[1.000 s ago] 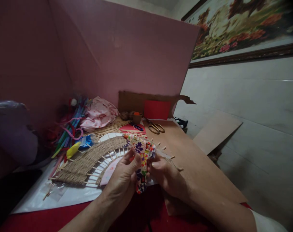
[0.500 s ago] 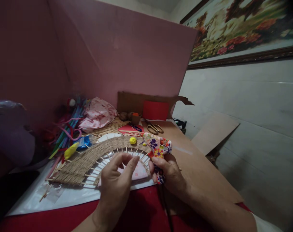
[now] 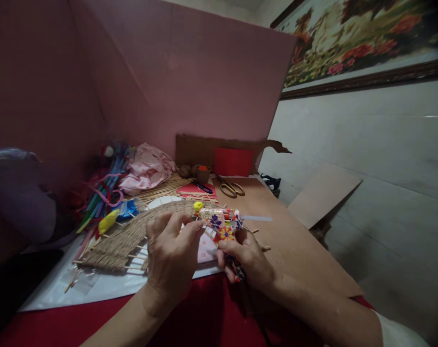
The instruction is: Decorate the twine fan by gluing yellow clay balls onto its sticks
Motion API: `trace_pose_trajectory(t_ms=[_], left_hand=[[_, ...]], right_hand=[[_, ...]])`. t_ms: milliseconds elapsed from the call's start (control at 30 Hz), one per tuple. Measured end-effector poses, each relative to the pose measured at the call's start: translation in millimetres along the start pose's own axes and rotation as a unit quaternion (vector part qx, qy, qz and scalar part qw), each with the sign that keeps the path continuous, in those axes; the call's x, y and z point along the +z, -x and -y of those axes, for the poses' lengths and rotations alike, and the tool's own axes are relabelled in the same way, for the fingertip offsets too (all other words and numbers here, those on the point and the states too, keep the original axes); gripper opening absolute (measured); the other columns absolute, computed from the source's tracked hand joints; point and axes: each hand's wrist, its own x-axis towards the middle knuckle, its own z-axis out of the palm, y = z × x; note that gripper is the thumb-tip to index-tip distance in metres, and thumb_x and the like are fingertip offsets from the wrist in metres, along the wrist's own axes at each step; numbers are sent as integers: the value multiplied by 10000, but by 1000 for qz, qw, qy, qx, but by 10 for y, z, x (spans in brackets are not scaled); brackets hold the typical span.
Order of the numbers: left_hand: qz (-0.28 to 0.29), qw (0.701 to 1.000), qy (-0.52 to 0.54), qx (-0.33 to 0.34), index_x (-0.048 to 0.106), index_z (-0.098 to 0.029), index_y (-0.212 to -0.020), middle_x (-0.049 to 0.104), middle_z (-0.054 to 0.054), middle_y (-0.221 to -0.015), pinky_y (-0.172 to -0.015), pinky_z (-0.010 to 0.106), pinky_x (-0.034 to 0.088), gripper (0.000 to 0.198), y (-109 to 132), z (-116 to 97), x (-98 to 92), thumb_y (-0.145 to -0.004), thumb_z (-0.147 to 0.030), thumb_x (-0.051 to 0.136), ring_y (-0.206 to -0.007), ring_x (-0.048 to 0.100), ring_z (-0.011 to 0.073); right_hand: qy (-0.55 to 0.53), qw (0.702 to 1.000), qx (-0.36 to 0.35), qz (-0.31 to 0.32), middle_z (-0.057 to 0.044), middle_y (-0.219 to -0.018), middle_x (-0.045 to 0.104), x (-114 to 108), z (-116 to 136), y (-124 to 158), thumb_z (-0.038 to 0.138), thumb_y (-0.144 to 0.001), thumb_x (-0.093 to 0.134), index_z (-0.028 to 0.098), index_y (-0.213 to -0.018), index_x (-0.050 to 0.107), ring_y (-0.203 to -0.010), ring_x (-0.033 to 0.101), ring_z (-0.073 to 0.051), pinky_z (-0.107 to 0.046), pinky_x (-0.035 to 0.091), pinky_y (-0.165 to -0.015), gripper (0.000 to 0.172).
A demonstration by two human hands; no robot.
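"Twine wound over thin sticks, is that the fan-shaped piece under the hands?"

"Yes. The woven fan (image 3: 121,238) lies on a white plate (image 3: 161,201) at the near left of the table, and a small yellow blob (image 3: 198,206) sits on its far edge."

"What does the right hand (image 3: 249,260) hold?"

"It is closed around the handle of a flower-patterned glue gun (image 3: 222,222). The gun lies level just above the right end of the fan, nozzle to the left, with a clear glue stick (image 3: 257,218) poking out to the right."

"And the left hand (image 3: 171,255)?"

"It is curled, thumb and fingertips (image 3: 195,226) drawn together right by the nozzle. Whether they pinch anything I cannot tell."

"What lies around them?"

"Scissors (image 3: 231,189) lie farther back on the cardboard sheet (image 3: 298,250). A red card (image 3: 233,161) leans behind them, and pink cloth (image 3: 146,168) and coloured pipe cleaners (image 3: 103,193) are heaped at the far left."
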Motion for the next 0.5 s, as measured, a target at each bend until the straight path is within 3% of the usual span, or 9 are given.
trace_pose_trajectory(t_ms=[333,500], left_hand=[[35,993,-49,101,661,-162,-822,683,40,-767,-826,440,311,78,15,-4,-46,-826,-147,585,-896,525,275],[67,992,-15,108,636,-164,-784,661,28,-730,-845,434,312,81,-21,7,-78,-827,-130,575,-870,531,246]], right_hand=[[29,999,8,20,23,-345,448,35,55,-6,357,-763,552,142,-490,547,-269,429,-81,-178,295,-303,347],[35,999,12,31,26,-353,450,34,59,18,367,-755,571,150,-490,537,-270,427,-77,-181,295,-303,345]])
